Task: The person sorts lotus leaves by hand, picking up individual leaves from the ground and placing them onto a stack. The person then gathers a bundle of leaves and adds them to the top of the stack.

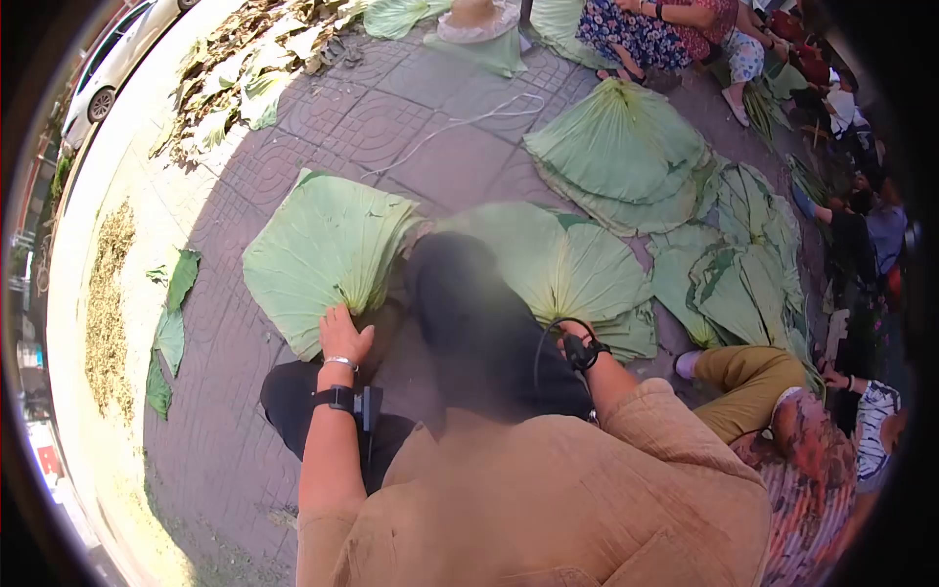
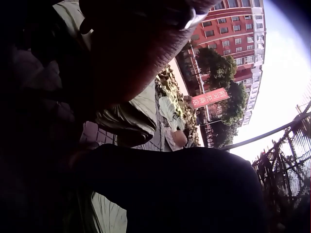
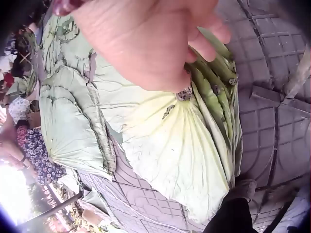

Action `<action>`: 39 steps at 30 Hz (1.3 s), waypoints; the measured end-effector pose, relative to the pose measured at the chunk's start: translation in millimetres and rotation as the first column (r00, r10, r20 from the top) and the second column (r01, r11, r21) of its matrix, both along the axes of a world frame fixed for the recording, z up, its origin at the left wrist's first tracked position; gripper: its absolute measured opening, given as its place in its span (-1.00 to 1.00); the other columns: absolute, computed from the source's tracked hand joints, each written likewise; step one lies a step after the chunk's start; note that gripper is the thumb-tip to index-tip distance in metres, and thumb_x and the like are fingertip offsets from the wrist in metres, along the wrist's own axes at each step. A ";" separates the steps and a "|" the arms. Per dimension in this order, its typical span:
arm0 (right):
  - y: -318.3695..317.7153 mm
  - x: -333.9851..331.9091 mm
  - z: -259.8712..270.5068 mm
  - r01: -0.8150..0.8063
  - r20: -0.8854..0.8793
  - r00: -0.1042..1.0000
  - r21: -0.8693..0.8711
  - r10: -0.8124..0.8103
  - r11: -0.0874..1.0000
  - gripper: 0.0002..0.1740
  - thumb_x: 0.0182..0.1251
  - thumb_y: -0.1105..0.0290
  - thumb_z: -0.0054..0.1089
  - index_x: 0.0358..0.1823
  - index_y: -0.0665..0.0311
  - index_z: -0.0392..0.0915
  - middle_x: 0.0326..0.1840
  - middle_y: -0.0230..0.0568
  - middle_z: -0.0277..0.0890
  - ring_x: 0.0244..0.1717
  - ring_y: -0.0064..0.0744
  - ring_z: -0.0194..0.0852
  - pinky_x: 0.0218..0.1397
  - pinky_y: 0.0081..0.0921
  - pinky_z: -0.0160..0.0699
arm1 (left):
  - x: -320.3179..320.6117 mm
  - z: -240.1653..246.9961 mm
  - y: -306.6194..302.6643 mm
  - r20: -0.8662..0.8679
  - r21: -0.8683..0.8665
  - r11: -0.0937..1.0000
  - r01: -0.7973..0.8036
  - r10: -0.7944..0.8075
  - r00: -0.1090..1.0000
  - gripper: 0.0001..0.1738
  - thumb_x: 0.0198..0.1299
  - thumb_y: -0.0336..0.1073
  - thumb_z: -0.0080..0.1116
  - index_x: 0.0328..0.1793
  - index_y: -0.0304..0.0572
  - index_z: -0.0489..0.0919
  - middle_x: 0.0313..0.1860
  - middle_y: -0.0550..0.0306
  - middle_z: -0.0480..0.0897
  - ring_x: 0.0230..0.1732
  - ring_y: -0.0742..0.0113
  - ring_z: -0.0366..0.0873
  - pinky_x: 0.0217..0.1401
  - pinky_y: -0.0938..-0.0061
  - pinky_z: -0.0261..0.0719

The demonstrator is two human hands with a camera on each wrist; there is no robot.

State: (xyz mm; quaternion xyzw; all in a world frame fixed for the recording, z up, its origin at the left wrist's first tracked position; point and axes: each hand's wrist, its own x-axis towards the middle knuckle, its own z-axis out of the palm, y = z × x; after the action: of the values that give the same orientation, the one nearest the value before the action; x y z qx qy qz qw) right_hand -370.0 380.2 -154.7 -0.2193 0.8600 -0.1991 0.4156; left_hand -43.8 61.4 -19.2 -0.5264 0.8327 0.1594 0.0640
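A folded lotus leaf (image 1: 323, 240), pale green with veins fanning from its base, lies at the left in the head view. My left hand (image 1: 342, 335) rests on its near, gathered end, fingers over the leaf and thumb held apart. In the left wrist view that hand is dark in shadow. To the right of my knee is a stack of folded lotus leaves (image 3: 170, 150). At the stack's stem end, my right hand (image 3: 146, 43) holds the leaves with curled fingers (image 3: 201, 46); several layers show along the edge.
Another leaf pile (image 1: 621, 147) lies further off, with more leaves (image 1: 748, 293) at the right. My dark-trousered knee (image 1: 460, 303) rises between the hands. Seated people (image 1: 665, 29) line the right side. Scattered dry leaves (image 1: 245, 68) and a thin white cord (image 1: 460, 125) lie on the paving.
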 end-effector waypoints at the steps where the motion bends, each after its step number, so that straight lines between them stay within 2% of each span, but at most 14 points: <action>1: 2.8 3.4 -2.4 0.039 0.036 0.999 -0.013 -0.038 0.999 -0.64 0.21 0.13 -0.15 -0.18 0.25 0.42 -0.19 -0.06 0.43 -0.18 -0.11 0.44 -0.23 -0.29 0.48 | -1.0 1.4 -1.2 0.022 -0.001 0.999 0.038 -0.038 0.999 -0.23 -0.17 -0.09 0.24 0.17 -0.29 0.23 0.14 -0.25 0.28 0.18 -0.22 0.17 0.22 0.13 0.19; 2: 6.8 5.3 -4.2 0.098 0.075 0.993 -0.027 -0.096 0.995 -0.65 0.22 0.13 -0.15 -0.16 0.24 0.40 -0.17 -0.07 0.41 -0.17 -0.13 0.43 -0.23 -0.30 0.49 | 2.3 -8.1 -3.0 0.005 -0.105 0.988 0.114 -0.114 0.993 -0.28 -0.17 -0.09 0.24 0.10 -0.33 0.26 0.06 -0.24 0.35 0.12 -0.19 0.22 0.16 0.13 0.23; 6: 23.6 11.7 -11.2 0.448 0.330 0.857 -0.097 -0.396 0.889 -0.64 0.26 0.15 -0.14 -0.05 0.23 0.32 -0.07 -0.14 0.34 -0.10 -0.23 0.38 -0.22 -0.32 0.53 | -4.8 1.8 1.5 0.007 -0.053 0.987 0.151 -0.151 0.989 -0.33 -0.17 -0.11 0.24 0.00 -0.37 0.28 -0.08 -0.27 0.39 -0.02 -0.22 0.31 0.03 0.10 0.28; 8: 20.1 12.0 -9.1 0.760 0.606 0.514 0.007 -0.608 0.650 -0.63 0.28 0.15 -0.13 0.00 0.22 0.28 -0.02 -0.18 0.30 -0.06 -0.28 0.36 -0.22 -0.33 0.56 | -8.2 0.4 -4.6 0.004 -0.046 0.987 0.155 -0.155 0.988 -0.32 -0.18 -0.10 0.25 0.00 -0.38 0.27 -0.08 -0.28 0.39 -0.04 -0.23 0.32 0.02 0.10 0.29; 9: 15.4 14.3 -1.7 0.891 0.672 0.183 0.195 -0.717 0.410 -0.64 0.29 0.14 -0.14 -0.02 0.21 0.29 0.00 -0.18 0.30 -0.03 -0.29 0.34 -0.19 -0.33 0.55 | -9.9 1.1 -5.3 0.003 -0.052 0.986 0.157 -0.157 0.988 -0.32 -0.18 -0.10 0.25 0.00 -0.39 0.28 -0.09 -0.28 0.40 -0.05 -0.23 0.33 0.02 0.11 0.29; 12: 26.1 12.3 -40.6 0.939 0.785 0.065 0.161 -0.616 0.305 -0.51 0.16 0.15 0.10 0.04 0.25 0.26 0.08 -0.06 0.31 -0.08 -0.17 0.46 -0.27 -0.21 0.55 | -10.6 4.0 -1.2 -0.002 -0.062 0.987 0.151 -0.152 0.988 -0.33 -0.19 -0.10 0.26 -0.02 -0.40 0.29 -0.12 -0.29 0.41 -0.06 -0.22 0.34 0.01 0.12 0.30; 15: 24.3 6.1 -56.6 0.919 0.690 0.070 0.236 -0.721 0.315 -0.59 0.14 0.19 0.11 -0.10 0.33 0.33 -0.14 -0.11 0.43 -0.23 -0.28 0.52 -0.40 -0.30 0.56 | -14.0 10.0 0.9 -0.015 -0.065 0.987 0.147 -0.148 0.989 -0.36 -0.20 -0.11 0.26 -0.05 -0.40 0.31 -0.14 -0.30 0.42 -0.06 -0.21 0.35 0.00 0.13 0.32; 16: 11.7 9.4 -22.9 0.917 0.572 0.222 0.152 -0.790 0.368 -0.81 0.26 0.24 -0.07 -0.25 0.20 0.36 -0.33 -0.35 0.43 -0.37 -0.47 0.46 -0.40 -0.41 0.56 | -13.1 9.9 1.6 -0.022 -0.066 0.987 0.149 -0.151 0.988 -0.37 -0.20 -0.12 0.26 -0.07 -0.40 0.31 -0.14 -0.30 0.43 -0.06 -0.21 0.36 0.00 0.13 0.32; 19: -1.5 2.7 6.1 0.875 0.458 0.394 0.078 -0.797 0.478 -0.83 0.23 0.28 -0.01 -0.33 0.24 0.38 -0.44 -0.31 0.42 -0.52 -0.46 0.44 -0.56 -0.48 0.55 | -12.7 9.8 1.6 -0.039 -0.075 0.985 0.157 -0.160 0.986 -0.39 -0.21 -0.12 0.26 -0.10 -0.40 0.32 -0.15 -0.30 0.43 -0.07 -0.21 0.36 0.00 0.12 0.32; 23: 2.1 5.5 -6.3 0.934 0.685 0.146 0.142 -0.714 0.327 -0.80 0.16 0.28 0.09 -0.38 0.29 0.42 -0.51 -0.22 0.44 -0.58 -0.40 0.47 -0.63 -0.51 0.52 | -14.0 10.6 1.3 -0.008 -0.051 0.988 0.145 -0.145 0.989 -0.39 -0.22 -0.12 0.26 -0.11 -0.39 0.32 -0.17 -0.29 0.43 -0.08 -0.20 0.36 -0.01 0.12 0.32; 27: 1.4 -7.1 -31.6 0.891 0.716 0.148 0.203 -0.682 0.406 -0.83 0.16 0.33 0.10 -0.38 0.29 0.41 -0.53 -0.23 0.43 -0.60 -0.44 0.45 -0.65 -0.56 0.54 | -1.1 9.3 -1.3 0.011 -0.074 0.987 0.142 -0.142 0.990 -0.37 -0.23 -0.11 0.27 -0.09 -0.37 0.32 -0.16 -0.28 0.42 -0.08 -0.21 0.35 -0.01 0.12 0.32; 28: 11.6 3.1 -27.3 0.951 0.829 0.111 0.071 -0.548 0.300 -0.82 0.17 0.33 0.09 -0.40 0.31 0.39 -0.61 -0.24 0.40 -0.65 -0.40 0.44 -0.68 -0.55 0.54 | 0.7 7.6 -1.8 0.008 -0.084 0.986 0.142 -0.142 0.990 -0.36 -0.23 -0.10 0.27 -0.08 -0.37 0.32 -0.16 -0.28 0.41 -0.08 -0.21 0.35 -0.02 0.12 0.32; 31: 8.8 -4.5 -17.3 0.935 0.792 0.069 0.162 -0.606 0.317 -0.89 0.20 0.35 0.01 -0.34 0.24 0.38 -0.63 -0.20 0.38 -0.64 -0.30 0.40 -0.52 -0.31 0.57 | -8.7 0.1 -1.0 -0.035 -0.083 0.985 0.152 -0.156 0.987 -0.33 -0.23 -0.09 0.28 -0.05 -0.37 0.31 -0.14 -0.27 0.40 -0.07 -0.21 0.34 -0.02 0.11 0.32; 39: 0.6 -14.7 -17.3 0.979 0.772 -0.098 0.188 -0.628 0.078 -0.84 0.21 0.41 -0.02 -0.28 0.32 0.24 -0.43 -0.12 0.34 -0.41 -0.29 0.42 -0.37 -0.30 0.58 | -5.6 -2.1 -4.6 -0.029 -0.068 0.985 0.155 -0.158 0.987 -0.31 -0.22 -0.08 0.28 -0.01 -0.37 0.31 -0.12 -0.27 0.41 -0.06 -0.20 0.35 0.00 0.13 0.32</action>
State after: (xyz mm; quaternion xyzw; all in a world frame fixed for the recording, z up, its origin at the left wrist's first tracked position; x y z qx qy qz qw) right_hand -384.7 380.8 -172.0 0.3888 0.4786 -0.6731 0.4082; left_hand -49.4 56.8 -21.3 -0.4583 0.8773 0.1354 0.0448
